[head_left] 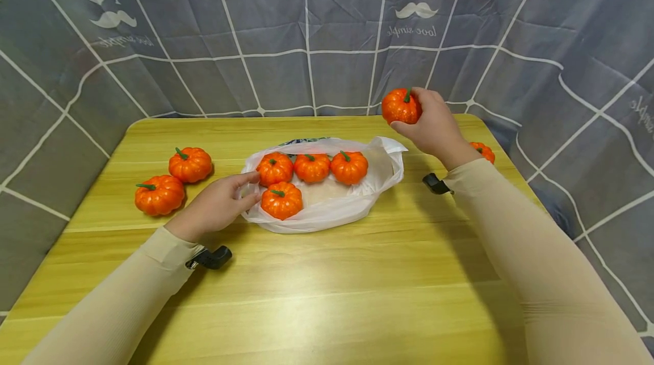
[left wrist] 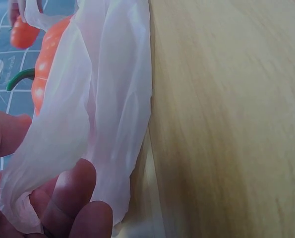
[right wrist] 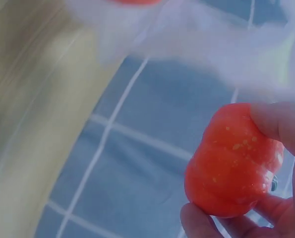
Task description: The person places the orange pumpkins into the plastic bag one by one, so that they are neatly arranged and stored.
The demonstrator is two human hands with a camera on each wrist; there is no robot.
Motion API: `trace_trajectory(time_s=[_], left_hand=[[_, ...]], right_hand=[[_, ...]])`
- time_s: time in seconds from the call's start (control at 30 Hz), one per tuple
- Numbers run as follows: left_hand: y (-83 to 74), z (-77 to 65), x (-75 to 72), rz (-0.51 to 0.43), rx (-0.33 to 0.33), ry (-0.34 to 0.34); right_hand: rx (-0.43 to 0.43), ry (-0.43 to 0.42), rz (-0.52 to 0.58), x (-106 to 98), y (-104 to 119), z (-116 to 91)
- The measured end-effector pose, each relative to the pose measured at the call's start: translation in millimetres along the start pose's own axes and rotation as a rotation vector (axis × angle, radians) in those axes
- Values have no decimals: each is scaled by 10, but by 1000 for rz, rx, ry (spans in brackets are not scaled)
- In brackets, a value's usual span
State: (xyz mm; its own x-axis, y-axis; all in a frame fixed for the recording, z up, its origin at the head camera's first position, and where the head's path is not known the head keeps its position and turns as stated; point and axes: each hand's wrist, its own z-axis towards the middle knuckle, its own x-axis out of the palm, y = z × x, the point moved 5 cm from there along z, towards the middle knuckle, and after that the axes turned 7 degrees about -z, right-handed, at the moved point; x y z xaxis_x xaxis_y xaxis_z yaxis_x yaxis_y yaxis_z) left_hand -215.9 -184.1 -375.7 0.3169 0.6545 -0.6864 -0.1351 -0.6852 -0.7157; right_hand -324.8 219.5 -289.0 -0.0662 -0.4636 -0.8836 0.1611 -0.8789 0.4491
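Note:
A small orange pumpkin (head_left: pixel 398 107) with a green stem is held in my right hand (head_left: pixel 433 125), raised above the far right of the table. In the right wrist view, thumb and fingers grip the pumpkin (right wrist: pixel 231 163) around its sides. A white plastic bag (head_left: pixel 332 222) lies spread at mid-table, its mouth wide. Several like pumpkins (head_left: pixel 349 167) sit inside, toward its left and back. At the bag's left end, my left hand (head_left: pixel 219 201) holds the rim. The left wrist view shows the bag's thin edge (left wrist: pixel 58 134) between the thumb and curled fingers.
Two more pumpkins, one behind (head_left: pixel 190 164) and one in front (head_left: pixel 159 195), stand on the wooden table (head_left: pixel 306 297) left of the bag. Another pumpkin (head_left: pixel 483 152) is at the right edge, partly hidden by the right wrist. A grey checked curtain (head_left: pixel 276 19) encloses the table's back and sides.

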Motion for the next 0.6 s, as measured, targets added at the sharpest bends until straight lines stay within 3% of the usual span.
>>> trace_trajectory(time_s=[0.23,0.6], left_hand=[[17,5,10,4,7,0],[36,-7,21,3,19,3]], right_hand=[[-124,0,15,132,454,-121],[-293,94,6,594,1075,-407]])
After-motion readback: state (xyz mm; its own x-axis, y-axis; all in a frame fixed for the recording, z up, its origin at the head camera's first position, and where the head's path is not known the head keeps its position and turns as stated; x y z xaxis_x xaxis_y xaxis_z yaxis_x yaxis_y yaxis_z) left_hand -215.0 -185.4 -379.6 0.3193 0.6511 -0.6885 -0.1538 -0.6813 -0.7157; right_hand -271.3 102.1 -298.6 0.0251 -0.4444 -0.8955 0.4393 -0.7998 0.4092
